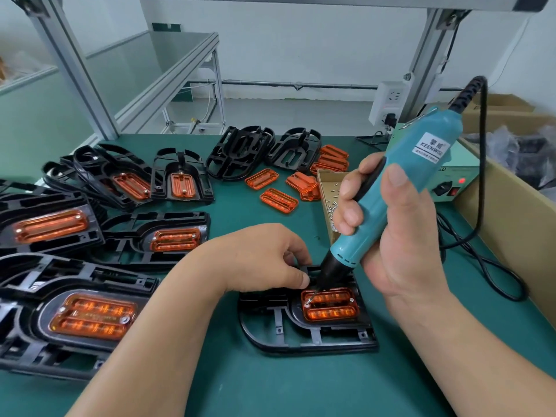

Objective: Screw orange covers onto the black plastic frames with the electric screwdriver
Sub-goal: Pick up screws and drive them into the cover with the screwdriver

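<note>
A black plastic frame (304, 335) lies on the green mat in front of me, with an orange cover (330, 305) seated in it. My right hand (400, 236) grips a teal electric screwdriver (400, 188), tilted, with its bit on a screw at the cover's left end. A second screw shows at the cover's right end. My left hand (264, 257) rests on the frame's upper edge beside the bit, fingers curled and pressing on it.
Several frames with orange covers (90, 316) lie at the left. Bare black frames (240, 152) and loose orange covers (278, 200) sit further back. A cardboard tray of screws (329, 188) stands behind my right hand. The power box (451, 182) and its cable lie at right, beside a cardboard box wall.
</note>
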Demonstrator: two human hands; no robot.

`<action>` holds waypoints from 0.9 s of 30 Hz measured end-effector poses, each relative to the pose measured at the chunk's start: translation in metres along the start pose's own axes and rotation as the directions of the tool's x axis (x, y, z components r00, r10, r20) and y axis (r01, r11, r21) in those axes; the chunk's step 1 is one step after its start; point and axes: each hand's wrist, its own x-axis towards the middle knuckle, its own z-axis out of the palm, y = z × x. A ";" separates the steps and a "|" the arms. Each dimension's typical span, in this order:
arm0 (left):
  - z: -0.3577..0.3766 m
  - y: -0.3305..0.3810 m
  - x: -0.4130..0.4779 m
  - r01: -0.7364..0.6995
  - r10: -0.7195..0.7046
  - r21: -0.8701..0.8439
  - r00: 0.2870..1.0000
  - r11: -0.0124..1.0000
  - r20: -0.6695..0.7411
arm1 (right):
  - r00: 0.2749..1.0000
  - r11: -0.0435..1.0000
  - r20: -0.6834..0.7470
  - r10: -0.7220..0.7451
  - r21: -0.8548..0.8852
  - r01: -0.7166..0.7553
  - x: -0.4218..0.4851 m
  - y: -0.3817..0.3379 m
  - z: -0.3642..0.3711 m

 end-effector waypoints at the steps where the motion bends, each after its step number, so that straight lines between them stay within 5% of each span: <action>1: 0.000 0.001 0.000 0.003 -0.003 0.003 1.000 1.000 0.002 | 1.000 1.000 0.016 -0.004 -0.005 0.004 -0.001 -0.001 0.001; 13: 0.002 0.003 -0.001 -0.073 0.073 0.002 0.997 0.997 -0.012 | 0.953 0.976 0.304 -0.015 -0.201 0.079 -0.006 0.001 0.036; 27: 0.003 0.005 -0.002 -0.102 0.102 -0.010 0.995 0.995 0.009 | 0.955 0.976 0.286 0.076 -0.218 -0.012 0.000 0.008 0.038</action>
